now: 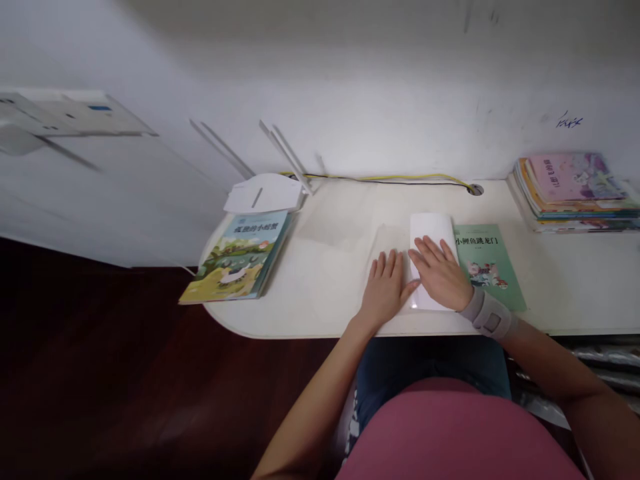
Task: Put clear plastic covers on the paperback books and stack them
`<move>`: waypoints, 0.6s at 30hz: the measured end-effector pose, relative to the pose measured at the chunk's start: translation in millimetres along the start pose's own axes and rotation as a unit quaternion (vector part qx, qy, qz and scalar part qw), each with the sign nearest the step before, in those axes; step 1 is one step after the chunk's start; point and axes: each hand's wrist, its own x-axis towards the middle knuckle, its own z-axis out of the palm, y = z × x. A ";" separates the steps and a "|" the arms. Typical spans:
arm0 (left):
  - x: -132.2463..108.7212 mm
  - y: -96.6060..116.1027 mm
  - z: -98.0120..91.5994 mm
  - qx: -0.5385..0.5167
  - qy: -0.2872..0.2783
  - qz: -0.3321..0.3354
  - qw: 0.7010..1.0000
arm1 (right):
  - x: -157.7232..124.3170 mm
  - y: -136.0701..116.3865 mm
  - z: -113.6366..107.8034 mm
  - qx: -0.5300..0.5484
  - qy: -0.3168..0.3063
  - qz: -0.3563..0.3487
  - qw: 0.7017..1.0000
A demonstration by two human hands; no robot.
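While R hand (pixel 441 275), w/ grey fabric wrist strap (pixel 487 315), is lying flat on glossy white rect. sheet (pixel 432 225) beside green bk (pixel 489 267), L hand (pixel 384 287) is resting palm-down, fingers straight, on clear film (pixel 394 237) atop smooth white tabletop (pixel 320 287).

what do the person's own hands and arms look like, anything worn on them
Both the left hand and right hand are without gloves, and no sleeves show on the forearms. The right wrist wears a grey strap-like wrap with a darker, rectangular buckle-like piece. The left wrist has nothing on it.
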 end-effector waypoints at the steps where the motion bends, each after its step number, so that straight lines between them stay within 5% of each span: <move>1: -0.1 0.3 0.0 0.005 -0.003 0.000 1.000 | 4.8 4.5 -2.3 0.012 0.003 0.010 1.000; 5: -0.7 0.5 -1.0 0.009 -0.012 -0.001 1.000 | 36.5 39.4 -7.6 0.045 0.028 0.102 0.993; 10: -1.5 2.6 -0.4 0.021 -0.011 -0.012 1.000 | 60.2 76.8 1.0 0.037 -0.028 0.136 0.990; 18: -0.7 4.7 3.0 0.025 -0.007 -0.019 0.999 | 52.6 68.4 10.5 -0.027 -0.015 0.130 0.991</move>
